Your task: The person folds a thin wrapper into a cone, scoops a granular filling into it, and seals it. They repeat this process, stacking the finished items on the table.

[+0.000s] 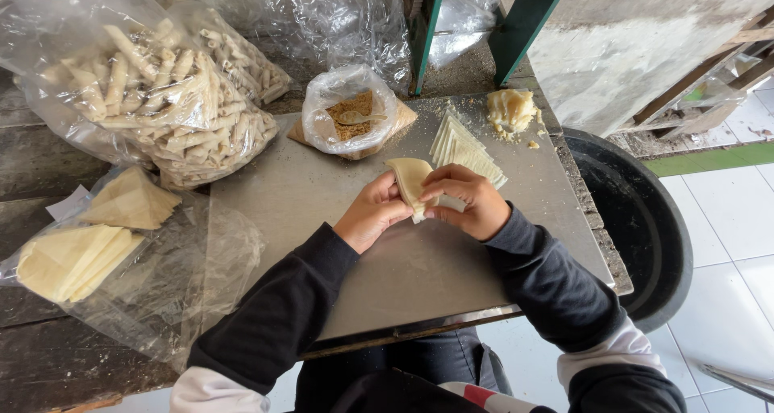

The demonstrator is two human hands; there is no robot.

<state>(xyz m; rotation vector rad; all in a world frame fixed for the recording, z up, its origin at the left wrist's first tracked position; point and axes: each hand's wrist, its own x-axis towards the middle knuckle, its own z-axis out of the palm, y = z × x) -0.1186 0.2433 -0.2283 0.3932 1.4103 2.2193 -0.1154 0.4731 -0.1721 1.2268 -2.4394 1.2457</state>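
Both my hands hold one pale dough sheet above the grey metal worktop. My left hand grips its left side; my right hand pinches the lower right part, fingers curled. The sheet is partly folded or rolled between them. Just behind my right hand lies a fanned stack of triangular dough sheets. A small clear bag of brown crumbly filling with a spoon in it sits behind my left hand.
A big clear bag of finished rolled pastries lies at the left. Plastic-wrapped wrapper stacks rest at the lower left. A lump of dough sits at the back right. A black tub stands on the tiled floor to the right.
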